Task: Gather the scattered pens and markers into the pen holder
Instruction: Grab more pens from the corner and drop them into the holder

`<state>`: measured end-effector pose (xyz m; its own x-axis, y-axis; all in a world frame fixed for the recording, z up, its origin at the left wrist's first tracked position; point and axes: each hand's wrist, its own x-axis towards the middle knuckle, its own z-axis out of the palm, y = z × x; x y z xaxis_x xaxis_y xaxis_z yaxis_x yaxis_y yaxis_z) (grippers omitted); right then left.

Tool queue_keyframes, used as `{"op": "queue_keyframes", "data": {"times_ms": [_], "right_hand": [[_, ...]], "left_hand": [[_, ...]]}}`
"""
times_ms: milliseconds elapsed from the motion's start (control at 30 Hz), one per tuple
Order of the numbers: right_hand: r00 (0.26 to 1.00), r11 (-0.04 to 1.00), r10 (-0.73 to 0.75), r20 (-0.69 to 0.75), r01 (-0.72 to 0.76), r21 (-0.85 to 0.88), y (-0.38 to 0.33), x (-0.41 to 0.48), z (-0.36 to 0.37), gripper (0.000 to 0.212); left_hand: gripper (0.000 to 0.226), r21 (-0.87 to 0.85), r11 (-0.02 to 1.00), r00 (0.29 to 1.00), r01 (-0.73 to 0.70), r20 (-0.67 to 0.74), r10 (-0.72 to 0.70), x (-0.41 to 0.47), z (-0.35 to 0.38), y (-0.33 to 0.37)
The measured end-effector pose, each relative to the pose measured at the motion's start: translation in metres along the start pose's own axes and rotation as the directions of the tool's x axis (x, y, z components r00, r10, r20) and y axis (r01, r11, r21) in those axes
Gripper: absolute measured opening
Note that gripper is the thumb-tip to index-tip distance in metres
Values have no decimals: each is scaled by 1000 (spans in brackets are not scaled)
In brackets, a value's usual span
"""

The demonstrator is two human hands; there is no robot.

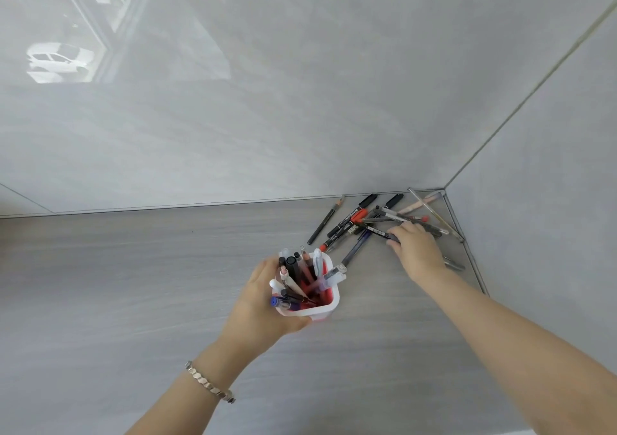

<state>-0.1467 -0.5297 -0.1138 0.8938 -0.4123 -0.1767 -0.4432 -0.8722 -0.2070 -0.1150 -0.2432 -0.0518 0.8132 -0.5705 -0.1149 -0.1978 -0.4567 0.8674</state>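
Observation:
A white pen holder (329,306) with a red inside stands on the grey table, packed with several pens and markers. My left hand (258,304) wraps around its left side and grips it. To the upper right, in the table's corner, lies a pile of scattered pens and markers (367,219), with a dark pencil (325,221) at its left edge. My right hand (417,251) rests palm down on the pile's near side. Its fingertips close around a dark pen (380,232). The hand hides part of the pile.
The grey wood-grain table (150,284) meets glossy grey walls at the back and on the right, forming a corner (444,188) just behind the pile. A metal bracelet (208,383) circles my left wrist.

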Motion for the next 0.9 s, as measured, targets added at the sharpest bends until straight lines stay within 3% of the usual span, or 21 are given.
{"op": "queue_keyframes", "data": {"times_ms": [67, 133, 233, 333, 400, 467, 500, 567, 633, 700, 733, 800, 867, 900], "right_hand": [[999, 996, -16, -30, 18, 85, -10, -6, -3, 30], [997, 956, -1, -75, 23, 291, -20, -20, -15, 25], [1000, 768, 9, -22, 8, 641, -37, -52, -45, 18], [997, 600, -46, 67, -26, 799, -51, -83, -75, 16], [986, 552, -116, 116, -33, 833, -59, -100, -89, 14], [973, 532, -168, 157, -45, 846, -68, -112, -97, 13], [966, 530, -194, 171, -44, 847, -73, -117, -100, 14], [947, 537, -257, 191, -24, 843, -83, -125, -104, 17], [928, 543, -316, 196, 7, 840, -93, -132, -106, 18], [945, 530, -287, 155, 22, 848, -98, -134, -106, 19], [969, 508, -223, 106, 23, 861, -98, -134, -106, 19], [999, 358, -40, 8, 7, 934, -95, -132, -107, 21], [998, 44, 55, 39, -42, 998, -94, -130, -105, 28], [996, -102, 36, 78, -74, 992, -97, -130, -103, 38]], "left_hand": [[73, 1, 1000, 1000, 5, 15, -5, -1, 0, 0], [72, -8, 1000, 1000, 11, 25, -11, -1, 0, 1], [73, -28, 999, 999, 29, 45, -28, -3, 0, 1], [107, -37, 997, 988, 74, 137, -68, -7, -4, 1], [114, -36, 999, 995, 19, 103, -15, -10, -14, 11], [95, 22, 982, 983, -185, 1, 185, -10, -28, 30], [79, 147, 932, 941, -331, -29, 338, -7, -34, 39], [52, 466, 706, 805, -533, 22, 593, -1, -39, 49], [35, 631, 490, 705, -602, 131, 697, 4, -37, 55], [25, 678, 409, 683, -610, 190, 705, 4, -35, 55], [22, 690, 429, 714, -583, 183, 676, 2, -35, 52], [17, 646, 606, 834, -465, 88, 545, -6, -36, 50], [12, 412, 880, 956, -237, -64, 287, -18, -37, 54], [13, 259, 958, 985, -127, -85, 153, -23, -34, 56]]}}
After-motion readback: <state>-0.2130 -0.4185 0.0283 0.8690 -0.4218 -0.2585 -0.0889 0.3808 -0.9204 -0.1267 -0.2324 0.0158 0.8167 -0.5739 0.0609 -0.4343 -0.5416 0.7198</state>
